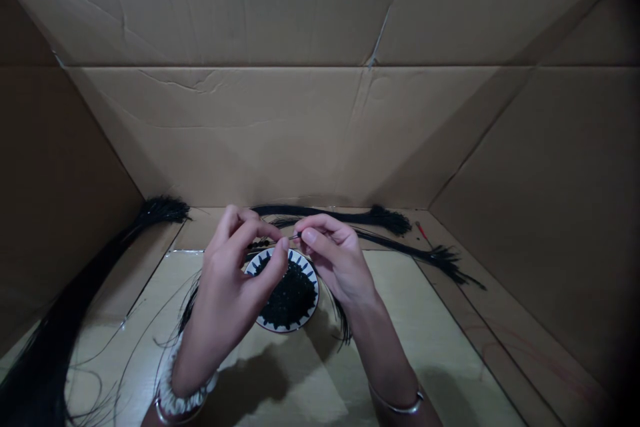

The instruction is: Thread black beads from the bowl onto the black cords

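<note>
Now the left hand [233, 280] and the right hand [337, 257] pinch their fingers narrowly on a thin piece [294, 237] between them, over a patterned bowl [281, 327] of small black bits [290, 297] on the desk [395, 313]. Long black bundles [330, 215] lie behind and to the left.

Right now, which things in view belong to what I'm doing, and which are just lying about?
Apparently in use:
right hand, pinching a thin item
left hand, close beside it
dish of dark bits below

Apparently lying about:
black strand bundles left and beyond, possibly supplies
red item, back right
</note>
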